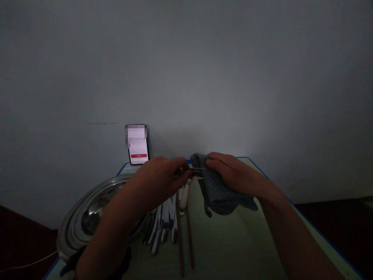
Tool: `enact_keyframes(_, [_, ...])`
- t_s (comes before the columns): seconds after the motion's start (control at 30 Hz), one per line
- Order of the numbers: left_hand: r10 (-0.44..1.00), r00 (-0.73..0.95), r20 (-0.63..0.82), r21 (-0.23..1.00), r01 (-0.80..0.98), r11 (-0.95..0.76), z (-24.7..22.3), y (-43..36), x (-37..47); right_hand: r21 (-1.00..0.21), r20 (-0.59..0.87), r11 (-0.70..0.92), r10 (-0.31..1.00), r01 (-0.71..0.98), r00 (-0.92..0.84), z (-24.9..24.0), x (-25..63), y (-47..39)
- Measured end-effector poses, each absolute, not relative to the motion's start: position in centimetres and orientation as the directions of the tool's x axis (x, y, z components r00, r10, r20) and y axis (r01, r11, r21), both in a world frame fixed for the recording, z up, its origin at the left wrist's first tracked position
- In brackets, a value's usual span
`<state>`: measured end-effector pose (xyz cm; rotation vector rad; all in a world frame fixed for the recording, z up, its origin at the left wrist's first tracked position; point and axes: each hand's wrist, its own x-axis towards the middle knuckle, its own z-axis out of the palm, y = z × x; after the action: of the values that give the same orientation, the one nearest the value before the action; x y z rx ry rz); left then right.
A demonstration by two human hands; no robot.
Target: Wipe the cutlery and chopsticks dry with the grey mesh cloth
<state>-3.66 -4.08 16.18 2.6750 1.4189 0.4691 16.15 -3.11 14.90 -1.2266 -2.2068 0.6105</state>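
Note:
Thin metal utensils (198, 170) are pinched at their left end by my left hand (163, 175), its fingers closed. Their right end goes into a grey-blue cloth (221, 194) with a checked underside. My right hand (233, 171) is closed round the top of this cloth, above the table. Below my hands lies a row of metal cutlery (164, 221) with dark and shiny ends. Beside it are two long brown chopsticks (179, 241) and a pale-handled piece (184, 198). What the cloth covers inside my grip is hidden.
On the left of the light green, blue-edged table (233, 249) sits a large shiny metal basin (78, 217), partly behind my left forearm. A lit phone (138, 147) leans upright against the grey wall (186, 77). A pale cable (32, 266) runs at the lower left.

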Motion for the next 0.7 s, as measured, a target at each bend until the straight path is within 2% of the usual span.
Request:
enact_keyframes(0.2, [0.846, 0.475, 0.243, 0.113, 0.852, -0.511, 16.04, -3.93, -3.68, -0.638, 0.191, 0.487, 0.850, 0.596, -0.490, 14.90, 16.25, -3.52])
enact_keyframes(0.43, [0.838, 0.487, 0.247, 0.150, 0.835, -0.529, 15.87, -3.80, -3.89, -0.555, 0.137, 0.543, 0.807, 0.631, -0.574, 14.96, 16.45, -3.54])
enact_keyframes(0.7, [0.836, 0.505, 0.215, 0.235, 0.804, -0.547, 15.78, -3.60, -3.88, -0.461, 0.190, 0.578, 0.805, 0.673, -0.561, 14.92, 16.68, -3.36])
